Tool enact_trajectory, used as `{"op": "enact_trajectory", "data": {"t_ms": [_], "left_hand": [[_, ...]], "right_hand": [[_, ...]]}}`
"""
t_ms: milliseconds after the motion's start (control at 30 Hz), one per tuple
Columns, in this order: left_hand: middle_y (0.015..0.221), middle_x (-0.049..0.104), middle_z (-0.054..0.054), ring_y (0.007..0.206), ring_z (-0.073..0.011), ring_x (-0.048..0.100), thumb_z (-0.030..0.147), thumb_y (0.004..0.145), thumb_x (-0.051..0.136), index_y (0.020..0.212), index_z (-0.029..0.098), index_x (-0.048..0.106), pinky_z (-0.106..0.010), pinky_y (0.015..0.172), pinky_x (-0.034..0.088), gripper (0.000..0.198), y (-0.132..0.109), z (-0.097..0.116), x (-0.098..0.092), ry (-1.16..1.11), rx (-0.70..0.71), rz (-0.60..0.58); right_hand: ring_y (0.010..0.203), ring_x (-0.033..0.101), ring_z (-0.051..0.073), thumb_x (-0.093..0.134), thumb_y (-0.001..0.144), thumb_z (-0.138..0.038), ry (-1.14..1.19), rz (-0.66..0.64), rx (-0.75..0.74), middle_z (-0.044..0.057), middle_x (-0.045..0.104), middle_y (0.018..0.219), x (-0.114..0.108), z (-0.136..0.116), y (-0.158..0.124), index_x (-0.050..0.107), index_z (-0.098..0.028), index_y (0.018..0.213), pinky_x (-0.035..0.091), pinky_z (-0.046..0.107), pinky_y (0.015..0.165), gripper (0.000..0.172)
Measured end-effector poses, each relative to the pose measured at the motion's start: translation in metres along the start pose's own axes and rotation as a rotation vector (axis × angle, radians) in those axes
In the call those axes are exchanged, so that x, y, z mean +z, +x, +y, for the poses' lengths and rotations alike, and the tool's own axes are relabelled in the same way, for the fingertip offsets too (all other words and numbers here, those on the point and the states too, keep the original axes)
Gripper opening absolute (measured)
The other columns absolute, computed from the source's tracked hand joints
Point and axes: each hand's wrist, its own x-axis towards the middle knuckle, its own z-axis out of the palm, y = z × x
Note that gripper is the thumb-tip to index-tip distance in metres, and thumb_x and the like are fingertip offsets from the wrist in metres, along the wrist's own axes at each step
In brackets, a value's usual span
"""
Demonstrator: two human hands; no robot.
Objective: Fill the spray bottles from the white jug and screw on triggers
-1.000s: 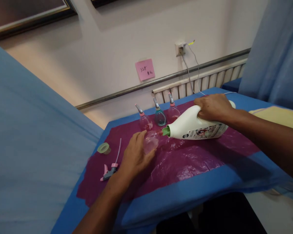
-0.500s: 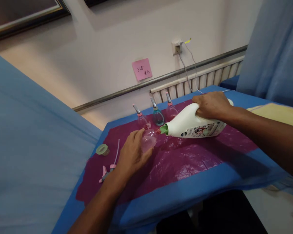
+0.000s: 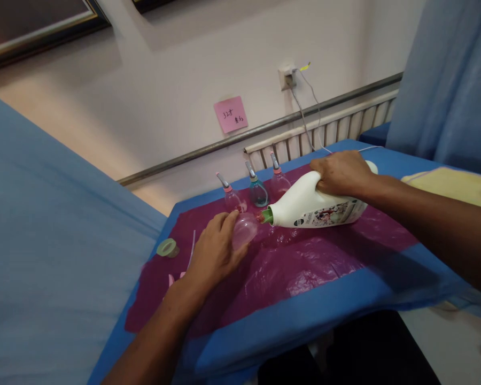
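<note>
My left hand (image 3: 218, 247) is wrapped round a clear pink bottle (image 3: 244, 231), tilted with its neck toward the right. My right hand (image 3: 340, 174) grips the handle of a large white jug (image 3: 300, 206), tipped on its side. The jug's green spout (image 3: 267, 215) is at the small bottle's mouth; whether liquid flows is too small to tell. Behind them stand a pink spray bottle (image 3: 233, 200), a teal one (image 3: 258, 192) and another pink one (image 3: 279, 183). A spray head with its tube (image 3: 192, 249) is partly hidden behind my left wrist.
A pale green cap (image 3: 167, 247) lies at the left on the purple plastic sheet (image 3: 304, 267). The sheet covers part of a blue-covered table (image 3: 256, 329). A yellow cloth (image 3: 452, 184) lies at the right. Blue curtains hang on both sides; a cable runs from a wall socket (image 3: 287, 77).
The view has shifted slightly. My left forearm now covers more of the spray head. Both hands keep their holds, and the jug is still tipped against the small bottle.
</note>
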Motion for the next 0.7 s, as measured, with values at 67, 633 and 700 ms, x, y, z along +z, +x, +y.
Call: {"op": "enact_trajectory", "data": {"t_ms": [67, 633, 700], "left_hand": [[0.157, 0.062, -0.019, 0.146, -0.0435, 0.062, 0.041, 0.098, 0.073, 0.163, 0.025, 0.046, -0.062, 0.117, 0.059, 0.072, 0.001, -0.001, -0.002, 0.024, 0.012, -0.019], [0.155, 0.061, -0.024, 0.139, -0.0443, 0.064, 0.034, 0.101, 0.075, 0.163, 0.016, 0.046, -0.059, 0.111, 0.061, 0.071, 0.006, 0.006, -0.013, 0.232, 0.115, -0.021], [0.154, 0.061, -0.024, 0.138, -0.0438, 0.065, 0.035, 0.101, 0.075, 0.162, 0.016, 0.047, -0.059, 0.111, 0.060, 0.069, 0.006, 0.007, -0.014, 0.244, 0.121, -0.019]], "right_hand": [[0.093, 0.071, 0.033, 0.066, 0.097, -0.037, -0.013, -0.003, -0.008, 0.013, 0.081, 0.099, 0.000, -0.001, 0.001, 0.082, -0.028, 0.114, 0.038, 0.039, 0.077, 0.025], [0.088, 0.070, 0.033, 0.063, 0.097, -0.041, -0.083, -0.005, -0.026, 0.014, 0.083, 0.100, -0.001, -0.005, 0.002, 0.083, -0.030, 0.119, 0.036, 0.041, 0.073, 0.031], [0.087, 0.069, 0.032, 0.063, 0.097, -0.041, -0.072, -0.007, -0.030, 0.016, 0.083, 0.102, -0.002, -0.005, 0.002, 0.083, -0.028, 0.118, 0.034, 0.040, 0.073, 0.031]]}}
